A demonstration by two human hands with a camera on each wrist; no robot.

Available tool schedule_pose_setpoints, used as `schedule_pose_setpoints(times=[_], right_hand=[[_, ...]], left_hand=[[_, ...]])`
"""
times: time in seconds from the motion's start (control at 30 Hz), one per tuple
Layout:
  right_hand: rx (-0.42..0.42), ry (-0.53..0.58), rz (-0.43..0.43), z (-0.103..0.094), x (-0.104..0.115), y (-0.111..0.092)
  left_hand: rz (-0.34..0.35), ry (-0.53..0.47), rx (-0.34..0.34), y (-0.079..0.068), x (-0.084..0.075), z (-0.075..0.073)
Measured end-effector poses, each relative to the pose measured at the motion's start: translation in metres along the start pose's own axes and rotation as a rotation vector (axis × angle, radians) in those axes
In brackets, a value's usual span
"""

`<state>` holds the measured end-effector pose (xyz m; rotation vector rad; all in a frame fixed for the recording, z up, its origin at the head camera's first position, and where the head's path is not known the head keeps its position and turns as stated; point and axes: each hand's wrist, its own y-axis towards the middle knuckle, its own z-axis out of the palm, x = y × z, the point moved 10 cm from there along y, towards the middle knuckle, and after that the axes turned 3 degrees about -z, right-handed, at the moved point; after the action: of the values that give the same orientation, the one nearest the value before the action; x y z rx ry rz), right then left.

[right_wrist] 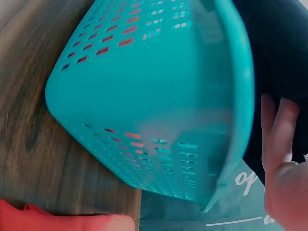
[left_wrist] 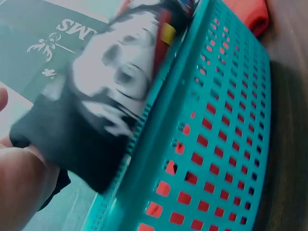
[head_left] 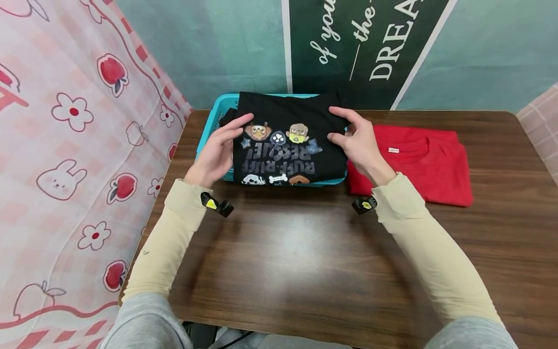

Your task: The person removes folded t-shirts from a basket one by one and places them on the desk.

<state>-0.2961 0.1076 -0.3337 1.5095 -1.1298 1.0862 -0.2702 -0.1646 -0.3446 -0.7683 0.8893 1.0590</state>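
A folded black T-shirt (head_left: 279,116) with cartoon dog faces and lettering lies over the opening of a turquoise basket (head_left: 216,114), covering most of it. My left hand (head_left: 218,152) grips the shirt's left edge; in the left wrist view, the left hand (left_wrist: 24,178) holds a dark corner of the shirt (left_wrist: 72,139) beside the basket rim. At the opposite edge, my right hand (head_left: 359,145) holds the cloth between thumb and fingers. Two fingers of the right hand (right_wrist: 284,159) lie against the dark fabric in the right wrist view.
A folded red T-shirt (head_left: 427,165) lies on the wooden table (head_left: 287,252) right of the basket. Red shows through the basket's holes. Behind stands a green backdrop (head_left: 209,53) with white lettering, and a pink patterned curtain (head_left: 87,160) hangs on the left.
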Motion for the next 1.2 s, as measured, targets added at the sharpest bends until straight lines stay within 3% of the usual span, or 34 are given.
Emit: schedule_pose_setpoints(times=[0.27, 0.5, 0.63, 0.97, 1.1, 1.2], right_hand=[[0.027, -0.063, -0.035, -0.005, 0.007, -0.012], [0.114, -0.081, -0.043, -0.004, 0.009, -0.024], [0.150, -0.115, -0.043, -0.005, 0.008, -0.032], [0.250, -0.161, -0.037, -0.001, 0.007, -0.054], [0.298, -0.154, -0.010, 0.000, 0.004, -0.064], [0.332, -0.137, 0.022, 0.000, 0.000, -0.072]], left_hand=[[-0.025, -0.015, 0.075, -0.013, 0.003, 0.014], [-0.083, -0.058, 0.184, -0.029, 0.011, 0.027], [-0.095, -0.064, 0.213, -0.034, 0.016, 0.031], [-0.109, 0.068, 0.276, -0.052, 0.026, 0.033], [-0.129, 0.071, 0.329, -0.063, 0.030, 0.033], [-0.137, 0.092, 0.429, -0.072, 0.033, 0.037]])
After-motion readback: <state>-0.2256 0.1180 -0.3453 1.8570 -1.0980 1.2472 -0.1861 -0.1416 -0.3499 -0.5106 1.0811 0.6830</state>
